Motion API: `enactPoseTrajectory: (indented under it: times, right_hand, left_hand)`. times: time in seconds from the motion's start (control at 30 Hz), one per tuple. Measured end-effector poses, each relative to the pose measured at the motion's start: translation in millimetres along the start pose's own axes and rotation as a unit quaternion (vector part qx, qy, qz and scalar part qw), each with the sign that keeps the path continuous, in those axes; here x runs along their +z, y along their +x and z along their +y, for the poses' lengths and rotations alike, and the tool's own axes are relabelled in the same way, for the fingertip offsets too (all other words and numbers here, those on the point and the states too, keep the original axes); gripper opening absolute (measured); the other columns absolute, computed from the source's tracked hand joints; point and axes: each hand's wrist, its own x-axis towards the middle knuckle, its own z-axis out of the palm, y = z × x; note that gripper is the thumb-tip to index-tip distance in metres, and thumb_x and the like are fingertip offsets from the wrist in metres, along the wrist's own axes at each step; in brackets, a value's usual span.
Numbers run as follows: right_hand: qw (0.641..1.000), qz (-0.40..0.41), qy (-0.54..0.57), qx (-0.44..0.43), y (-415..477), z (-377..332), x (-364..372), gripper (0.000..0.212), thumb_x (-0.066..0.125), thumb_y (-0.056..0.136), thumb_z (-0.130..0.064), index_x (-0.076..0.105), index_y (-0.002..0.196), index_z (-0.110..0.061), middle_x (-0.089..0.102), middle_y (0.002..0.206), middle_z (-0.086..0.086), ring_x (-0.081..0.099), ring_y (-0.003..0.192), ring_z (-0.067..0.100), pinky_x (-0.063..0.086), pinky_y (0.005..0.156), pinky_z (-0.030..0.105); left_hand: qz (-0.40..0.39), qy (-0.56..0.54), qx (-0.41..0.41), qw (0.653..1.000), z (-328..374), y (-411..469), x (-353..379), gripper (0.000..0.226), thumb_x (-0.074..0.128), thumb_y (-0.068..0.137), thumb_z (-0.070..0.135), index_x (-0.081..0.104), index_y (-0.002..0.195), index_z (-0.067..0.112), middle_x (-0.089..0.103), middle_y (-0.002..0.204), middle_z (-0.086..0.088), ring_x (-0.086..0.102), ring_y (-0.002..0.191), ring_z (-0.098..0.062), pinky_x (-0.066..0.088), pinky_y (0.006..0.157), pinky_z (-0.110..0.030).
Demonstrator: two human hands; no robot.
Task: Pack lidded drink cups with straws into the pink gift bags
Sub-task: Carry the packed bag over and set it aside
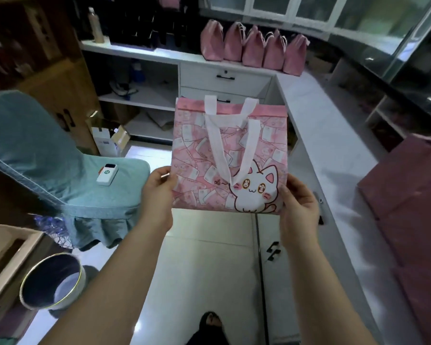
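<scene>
While held up flat, pink gift bag [202,160] | left hand [157,195], right hand [299,207] — fingers [161,176] pinch its bottom corners | likely soft, light; lift by white handles [218,148]

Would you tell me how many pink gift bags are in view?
6. Five bags stand in a row on the back counter; one flat cat-print bag is gripped by the left hand and right hand. The pink stack at right may hide more.

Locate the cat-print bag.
Head view, centre: the cat-print bag is held flat by its lower side edges between left hand and right hand, just left of the counter.
</scene>
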Motion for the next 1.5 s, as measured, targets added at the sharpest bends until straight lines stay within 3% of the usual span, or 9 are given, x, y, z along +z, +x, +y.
enactPoseTrajectory:
  times: [0.13,0.23,0.33,0.53,0.9,1.07,1.17,1.33,1.5]
  right_hand:
    - [0.999,-0.024,0.01,-0.03,103.5,-25.5,25.4,0.022,0.063,0.09,-0.003,0.073,0.095,-0.022,0.075,0.1,0.001,0.071,0.093,0.017,0.057,0.069,0.027]
    - [0.998,-0.038,0.012,-0.05,175.4,-37.7,42.3,0.021,0.063,0.09,-0.004,0.073,0.097,-0.021,0.074,0.105,0.005,0.069,0.098,0.022,0.059,0.077,0.035]
    - [0.999,-0.021,0.022,-0.04,230.5,-32.1,55.9,0.02,0.062,0.09,-0.001,0.071,0.102,-0.015,0.071,0.11,0.012,0.067,0.105,0.03,0.057,0.085,0.041]
    - [0.998,0.007,0.01,-0.067,331.0,-27.6,74.0,0.018,0.063,0.09,0.0,0.069,0.1,-0.012,0.075,0.091,-0.003,0.07,0.086,0.014,0.056,0.068,0.025]
    - [0.984,0.087,-0.012,-0.153,527.4,-49.7,114.8,0.022,0.06,0.089,-0.002,0.072,0.095,-0.019,0.075,0.096,0.004,0.072,0.088,0.02,0.058,0.065,0.032]
    - [0.97,0.154,-0.005,-0.188,606.6,-74.5,118.1,0.018,0.062,0.09,-0.002,0.071,0.097,-0.017,0.076,0.094,0.002,0.072,0.087,0.018,0.056,0.063,0.026]
    - [0.958,0.208,0.001,-0.197,648.0,-88.3,104.7,0.016,0.062,0.091,-0.002,0.069,0.099,-0.014,0.076,0.092,0.001,0.072,0.086,0.017,0.057,0.063,0.028]
    - [0.937,0.244,-0.038,-0.247,715.4,-133.7,73.2,0.019,0.064,0.09,-0.004,0.069,0.107,-0.009,0.074,0.101,0.007,0.071,0.093,0.021,0.058,0.071,0.031]
    - [0.925,0.254,-0.096,-0.265,774.4,-172.8,24.6,0.027,0.063,0.089,-0.001,0.071,0.099,-0.025,0.075,0.098,-0.001,0.072,0.093,0.02,0.06,0.071,0.033]
  left_hand:
    - [0.001,-0.002,0.02,1.0,27.3,64.3,71.7,0.014,0.059,0.094,0.008,0.066,0.097,0.02,0.075,0.096,-0.005,0.074,0.082,-0.021,0.061,0.065,-0.035]
    - [-0.005,-0.007,0.042,0.999,44.0,113.8,116.6,0.016,0.056,0.096,0.007,0.066,0.095,0.02,0.075,0.086,0.002,0.073,0.073,-0.012,0.057,0.057,-0.028]
    - [-0.001,0.002,0.051,0.999,45.8,158.7,149.9,0.013,0.057,0.096,0.008,0.065,0.101,0.017,0.072,0.097,-0.003,0.072,0.074,-0.01,0.056,0.061,-0.029]
    - [-0.015,-0.022,0.022,0.999,37.9,246.6,223.1,0.012,0.057,0.095,0.009,0.064,0.099,0.017,0.074,0.092,-0.004,0.073,0.072,-0.013,0.057,0.058,-0.029]
    - [-0.168,-0.043,0.004,0.985,75.5,436.4,395.9,0.015,0.053,0.095,0.004,0.063,0.093,0.016,0.074,0.075,0.0,0.07,0.061,-0.012,0.053,0.05,-0.025]
    - [-0.247,-0.019,0.012,0.969,86.1,511.4,498.9,0.015,0.054,0.096,0.007,0.063,0.094,0.02,0.074,0.088,-0.001,0.071,0.075,-0.015,0.056,0.06,-0.028]
    - [-0.269,0.015,0.015,0.963,81.0,537.0,573.0,0.02,0.054,0.093,0.006,0.063,0.09,0.024,0.069,0.096,-0.003,0.067,0.083,-0.022,0.056,0.069,-0.034]
    - [-0.329,-0.014,-0.019,0.944,80.2,561.6,687.7,0.023,0.052,0.092,0.003,0.065,0.087,0.021,0.071,0.093,-0.005,0.069,0.082,-0.025,0.055,0.062,-0.034]
    - [-0.359,-0.043,-0.047,0.931,54.3,564.6,775.2,0.022,0.05,0.093,0.002,0.065,0.091,0.018,0.071,0.096,-0.008,0.069,0.083,-0.027,0.06,0.067,-0.042]
